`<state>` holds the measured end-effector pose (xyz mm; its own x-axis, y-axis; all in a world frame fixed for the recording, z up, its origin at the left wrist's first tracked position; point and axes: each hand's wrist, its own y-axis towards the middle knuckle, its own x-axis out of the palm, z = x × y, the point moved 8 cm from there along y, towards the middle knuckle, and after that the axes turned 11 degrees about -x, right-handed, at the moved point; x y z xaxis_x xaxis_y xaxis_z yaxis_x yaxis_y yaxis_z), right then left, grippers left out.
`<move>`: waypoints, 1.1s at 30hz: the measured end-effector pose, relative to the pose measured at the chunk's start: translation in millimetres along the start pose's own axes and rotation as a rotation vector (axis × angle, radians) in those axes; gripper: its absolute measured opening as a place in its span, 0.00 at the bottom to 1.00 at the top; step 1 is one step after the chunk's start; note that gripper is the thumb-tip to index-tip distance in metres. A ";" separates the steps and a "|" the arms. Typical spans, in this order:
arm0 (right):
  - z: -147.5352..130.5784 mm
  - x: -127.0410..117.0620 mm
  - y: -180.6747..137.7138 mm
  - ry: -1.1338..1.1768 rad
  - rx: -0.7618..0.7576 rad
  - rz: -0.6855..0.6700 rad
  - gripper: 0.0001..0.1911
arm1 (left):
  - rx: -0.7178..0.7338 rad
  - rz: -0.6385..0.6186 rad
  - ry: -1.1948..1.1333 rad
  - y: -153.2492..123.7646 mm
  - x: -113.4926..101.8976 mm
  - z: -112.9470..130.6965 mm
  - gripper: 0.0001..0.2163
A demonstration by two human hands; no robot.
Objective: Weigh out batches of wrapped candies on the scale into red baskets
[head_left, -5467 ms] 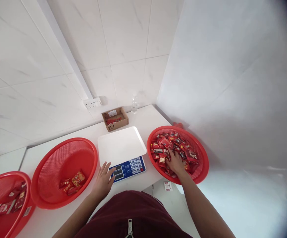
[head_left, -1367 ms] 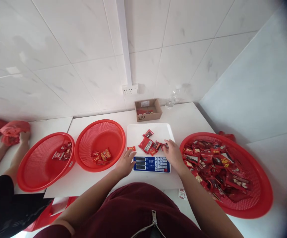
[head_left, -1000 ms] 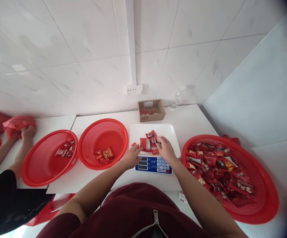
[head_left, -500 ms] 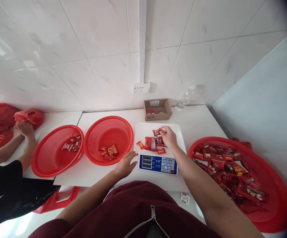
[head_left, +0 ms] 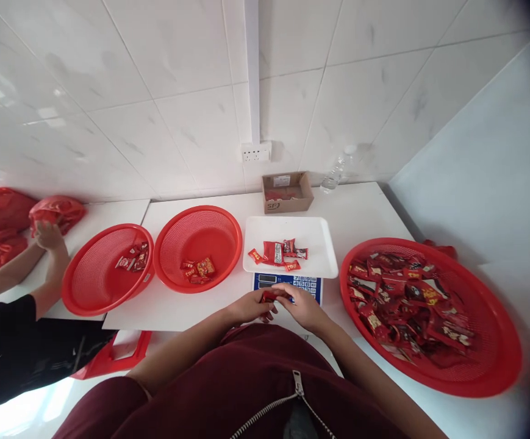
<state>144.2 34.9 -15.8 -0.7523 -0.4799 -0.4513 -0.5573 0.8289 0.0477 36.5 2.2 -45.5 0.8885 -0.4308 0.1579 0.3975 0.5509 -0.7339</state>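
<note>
Both my hands meet just in front of the scale's blue keypad (head_left: 302,282). My left hand (head_left: 250,305) and my right hand (head_left: 302,306) are closed together on one small red snack packet (head_left: 270,296). Behind them the white scale tray (head_left: 292,265) carries several red packets (head_left: 277,253) in a loose row. A big red basket (head_left: 475,378) full of packets lies to my right. Left of the scale, a red basket (head_left: 180,222) holds a few orange-red packets (head_left: 199,269).
A further red basket (head_left: 88,296) with a few packets sits at the left. Another person's hands (head_left: 47,235) grip a red bag there. A cardboard box (head_left: 287,190), a clear bottle (head_left: 335,172) and a wall socket (head_left: 255,152) are at the back.
My right hand left the scale tray and came back toward me with a packet. My left hand moved right to join it at the keypad's front edge.
</note>
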 end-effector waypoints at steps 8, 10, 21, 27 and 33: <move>62.6 -71.9 -20.7 -0.321 0.028 0.290 0.16 | -0.113 0.346 -0.103 -15.3 -39.9 -54.4 0.13; 68.0 -79.0 -13.3 -0.381 0.011 0.300 0.16 | -0.119 0.380 -0.119 -24.2 -41.5 -63.8 0.13; 95.7 -78.7 29.3 -0.321 0.217 0.282 0.19 | -0.082 0.450 -0.169 -51.7 -43.7 -77.2 0.15; 59.3 -104.2 11.0 -0.408 0.135 0.479 0.17 | -0.063 0.416 -0.178 -58.3 -48.1 -58.1 0.15; -13.6 -48.0 -1.1 -0.051 0.088 0.244 0.15 | 0.006 0.195 -0.492 -63.8 -39.6 -28.9 0.18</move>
<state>176.1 53.1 18.0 -0.8409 -0.2497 -0.4801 -0.3273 0.9412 0.0839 -30.6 -36.6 -24.0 0.9481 0.0657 0.3112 0.2139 0.5921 -0.7770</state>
